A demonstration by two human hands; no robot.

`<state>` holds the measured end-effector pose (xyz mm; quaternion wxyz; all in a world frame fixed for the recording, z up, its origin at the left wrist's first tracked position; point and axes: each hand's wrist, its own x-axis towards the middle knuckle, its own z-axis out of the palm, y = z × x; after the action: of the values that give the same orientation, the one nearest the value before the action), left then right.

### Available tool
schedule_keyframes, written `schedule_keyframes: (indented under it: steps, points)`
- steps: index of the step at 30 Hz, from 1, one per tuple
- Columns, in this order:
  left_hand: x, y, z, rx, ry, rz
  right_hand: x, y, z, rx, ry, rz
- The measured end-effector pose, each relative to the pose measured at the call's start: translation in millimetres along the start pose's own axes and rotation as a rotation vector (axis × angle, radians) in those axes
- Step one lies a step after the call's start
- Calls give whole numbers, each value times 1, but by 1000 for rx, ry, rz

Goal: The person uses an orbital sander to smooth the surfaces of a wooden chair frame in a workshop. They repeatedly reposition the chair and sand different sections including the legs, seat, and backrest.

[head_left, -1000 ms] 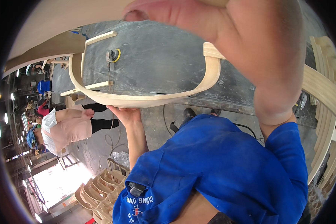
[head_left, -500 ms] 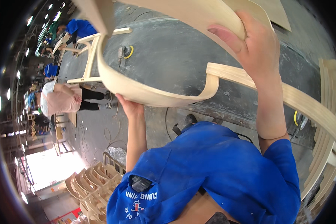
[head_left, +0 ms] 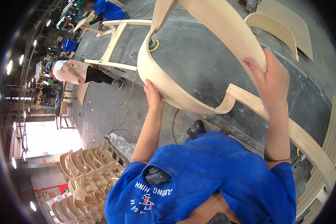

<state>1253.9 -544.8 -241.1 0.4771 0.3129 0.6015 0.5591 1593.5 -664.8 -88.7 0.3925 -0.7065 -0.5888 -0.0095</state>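
Between my hands is a pale bent-wood chair frame (head_left: 179, 99), raised and tilted above the dark worktable. My left hand (head_left: 154, 98) supports its curved band from the outer lower side, thumb on the edge. My right hand (head_left: 275, 78) wraps round the end of the upper broad band, thumb on the inner face. A laminated wooden strip (head_left: 306, 140) runs from the frame's lower corner toward the right, passing behind my right forearm. Behind the frame's left side, a disc sander (head_left: 153, 45) with a yellow rim is partly hidden.
Another wooden frame (head_left: 117, 41) rests at the worktable's (head_left: 198, 63) far left. A curved panel (head_left: 274, 31) lies at the far right. Stacked curved parts (head_left: 87, 168) stand at lower left, strips (head_left: 330, 130) at right. A person (head_left: 72, 71) stands left; hoses cross the floor.
The view has shifted, so the frame and both hands appear farther right and lower. More of the upper band and the curved panel behind it shows. Both hands keep their hold.
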Motion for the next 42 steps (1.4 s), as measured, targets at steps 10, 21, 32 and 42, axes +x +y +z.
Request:
schedule_keyframes:
  steps: [10, 21, 32, 42]
  points:
    - [43, 68, 36, 689, -128, 637, 2, -4, 6, -91, 63, 4]
    - [-50, -3, 89, 793, -230, 1134, 30, 33, 1, -111, 196, 270]
    - [-86, -115, 89, 877, -296, 1182, 50, 58, 11, -226, 192, 220]
    - [-79, -122, 71, 963, -378, 1098, 47, 45, 12, -195, 239, 195]
